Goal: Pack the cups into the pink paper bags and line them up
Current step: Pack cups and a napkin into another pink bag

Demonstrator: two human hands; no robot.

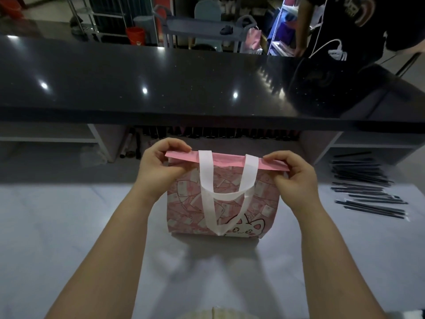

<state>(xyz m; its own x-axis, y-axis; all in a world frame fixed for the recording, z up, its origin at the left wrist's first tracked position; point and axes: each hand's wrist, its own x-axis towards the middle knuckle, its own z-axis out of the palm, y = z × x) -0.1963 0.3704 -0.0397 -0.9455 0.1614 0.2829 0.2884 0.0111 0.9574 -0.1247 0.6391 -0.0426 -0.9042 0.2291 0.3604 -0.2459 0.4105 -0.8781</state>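
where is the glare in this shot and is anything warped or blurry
Head view: three bright light spots glare off the glossy black counter; the frame's edges look stretched, a wide-angle effect; the pink bag, pinched at its folded top by the left hand and right hand, is evenly lit and fairly sharp; soft shadows fall on the pale table in front of it.

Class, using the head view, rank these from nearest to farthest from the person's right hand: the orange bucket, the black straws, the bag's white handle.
From the right hand:
1. white handle: just left of the hand, on the pink paper bag it pinches.
2. black straws: on the table, to the hand's right.
3. orange bucket: far back left, beyond the black counter.
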